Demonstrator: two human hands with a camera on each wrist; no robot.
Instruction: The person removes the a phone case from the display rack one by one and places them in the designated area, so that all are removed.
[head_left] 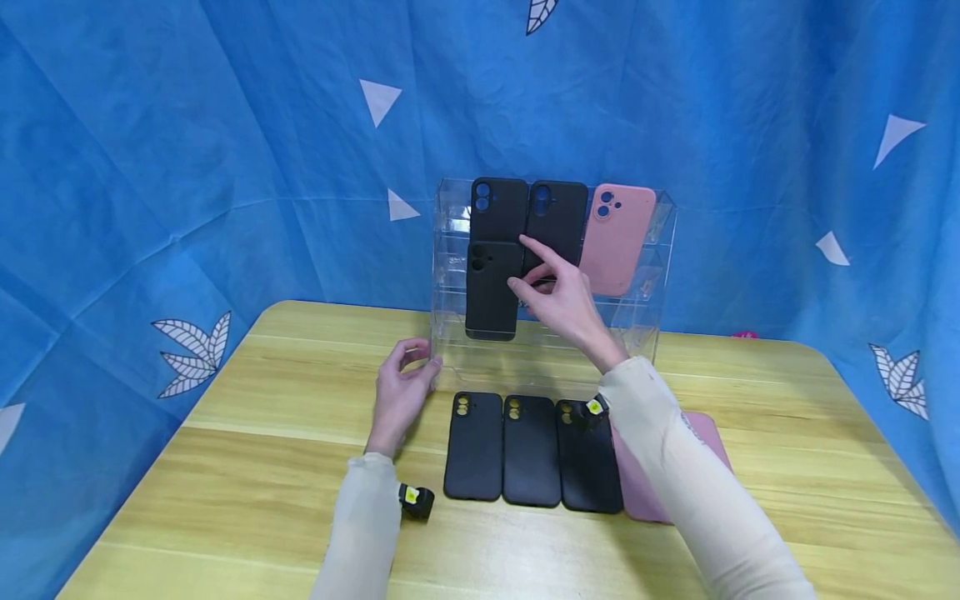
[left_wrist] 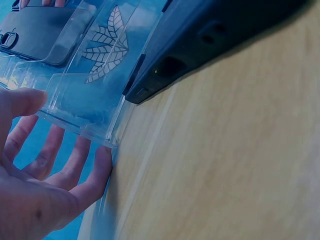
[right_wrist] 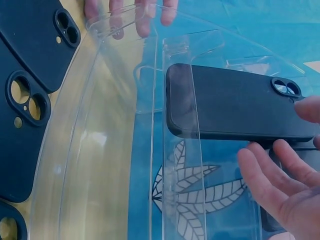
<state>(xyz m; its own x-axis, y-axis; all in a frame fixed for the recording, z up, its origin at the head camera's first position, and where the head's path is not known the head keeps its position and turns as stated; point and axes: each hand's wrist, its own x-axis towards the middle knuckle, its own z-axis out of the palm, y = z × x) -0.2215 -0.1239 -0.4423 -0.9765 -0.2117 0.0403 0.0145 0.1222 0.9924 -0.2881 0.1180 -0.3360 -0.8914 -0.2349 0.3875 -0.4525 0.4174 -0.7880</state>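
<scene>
A clear tiered display rack (head_left: 450,333) stands at the back of the table. My left hand (head_left: 402,392) grips its left end; in the left wrist view the thumb lies at the near side and the fingers reach behind. A black phone case (head_left: 491,292) stands in a lower tier, camera cutouts at the top. My right hand (head_left: 558,296) is at its right edge, with the index finger extended near the top corner and the thumb beside the edge. Behind it, two black cases (head_left: 498,208) and a pink phone case (head_left: 621,237) stand in an upper tier.
Three black phone cases (head_left: 474,450) lie in a row in front of the rack. Pink cases (head_left: 708,433) lie at the row's right end, partly under my right forearm. A blue patterned curtain (head_left: 300,150) hangs behind the wooden table (head_left: 247,500).
</scene>
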